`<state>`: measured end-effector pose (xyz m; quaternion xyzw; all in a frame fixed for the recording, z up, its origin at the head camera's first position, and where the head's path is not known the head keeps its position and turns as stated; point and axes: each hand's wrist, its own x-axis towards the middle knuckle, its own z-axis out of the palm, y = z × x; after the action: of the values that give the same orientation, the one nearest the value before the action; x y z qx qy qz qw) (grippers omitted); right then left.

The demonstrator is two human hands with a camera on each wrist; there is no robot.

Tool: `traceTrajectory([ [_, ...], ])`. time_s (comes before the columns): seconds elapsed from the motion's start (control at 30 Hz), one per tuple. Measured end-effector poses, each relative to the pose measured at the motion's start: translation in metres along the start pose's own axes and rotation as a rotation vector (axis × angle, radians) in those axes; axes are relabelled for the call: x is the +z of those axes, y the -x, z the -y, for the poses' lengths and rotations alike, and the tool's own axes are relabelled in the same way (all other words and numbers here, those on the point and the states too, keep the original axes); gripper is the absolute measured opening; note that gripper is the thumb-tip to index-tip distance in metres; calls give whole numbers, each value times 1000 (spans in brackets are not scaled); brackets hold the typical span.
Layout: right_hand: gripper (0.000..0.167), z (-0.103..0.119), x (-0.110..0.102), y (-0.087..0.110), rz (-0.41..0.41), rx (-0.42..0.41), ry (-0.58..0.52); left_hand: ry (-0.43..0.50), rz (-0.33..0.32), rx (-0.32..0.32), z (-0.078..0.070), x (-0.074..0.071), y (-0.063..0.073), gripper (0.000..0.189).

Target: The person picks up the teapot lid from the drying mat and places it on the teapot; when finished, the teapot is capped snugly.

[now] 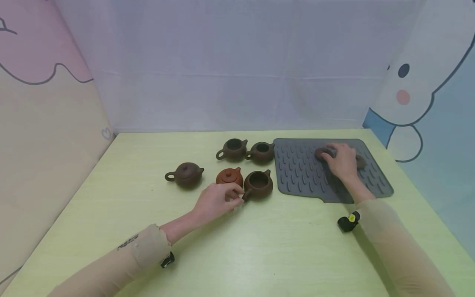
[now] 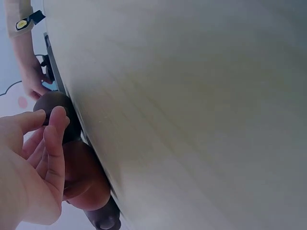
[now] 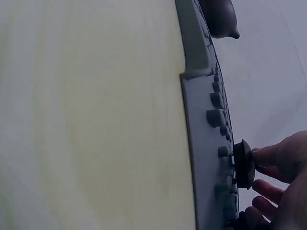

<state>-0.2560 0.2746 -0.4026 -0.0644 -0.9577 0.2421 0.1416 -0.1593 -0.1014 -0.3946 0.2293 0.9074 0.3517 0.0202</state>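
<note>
right grip (image 1: 342, 162) pinches a dark teapot lid (image 1: 320, 153) at the ridged grey mat (image 1: 297, 171); left grip (image 1: 216, 201), half curled, is at the handle (image 1: 246, 194) of an open brown teapot (image 1: 261, 192), whether pinching i cannot tell

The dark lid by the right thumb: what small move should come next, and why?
Perhaps the right hand should raise the dark lid clear of the grey mat: its thumb is against the lid, and the dark teapot at the left hand has no lid.

The black marking (image 1: 128, 242) on the left sleeve (image 1: 115, 262) is illegible.
</note>
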Motion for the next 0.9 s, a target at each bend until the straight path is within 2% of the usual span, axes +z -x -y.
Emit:
traceTrajectory([
  [0.2, 33, 0, 1, 0, -10, 16, 13, 10, 6, -27, 0, 2, -1, 15],
  [0.37, 30, 0, 2, -2, -24, 36, 23, -5, -1, -23, 1, 3, -2, 14],
  [0.63, 28, 1, 2, -2, -51, 15, 13, -7, -4, -12, 2, 4, -2, 15],
  [0.9, 27, 10, 2, 4, -69, -23, -53, 12, 1, -22, 1, 3, -2, 14],
])
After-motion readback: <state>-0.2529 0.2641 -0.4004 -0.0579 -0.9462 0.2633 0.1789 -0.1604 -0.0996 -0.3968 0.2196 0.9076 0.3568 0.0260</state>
